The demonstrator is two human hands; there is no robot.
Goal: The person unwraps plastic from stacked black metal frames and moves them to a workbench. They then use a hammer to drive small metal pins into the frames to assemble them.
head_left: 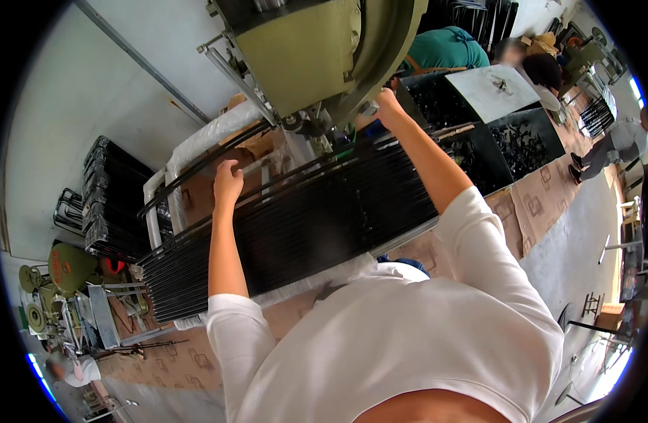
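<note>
A wide stack of long thin black tubes (324, 218) lies in front of me on a padded support. Over its far side my left hand (229, 185) hovers, fingers loosely bent and apart, with nothing visible in it. My right hand (390, 110) is raised to the lower right of an olive-green press machine (296, 67), its fingers closed beside a small metal piece. What it grips is hidden. Beyond the stack, a separate pair of black tubes (204, 168) runs slantwise toward the press head.
A frame wrapped in clear plastic (215, 130) stands behind the tubes. Wrapped black stacks (112, 197) lean at the left wall. Dark panels (525, 144) and a light board (490, 88) lie at the right. A person in green (447, 49) bends behind the press; others are farther off.
</note>
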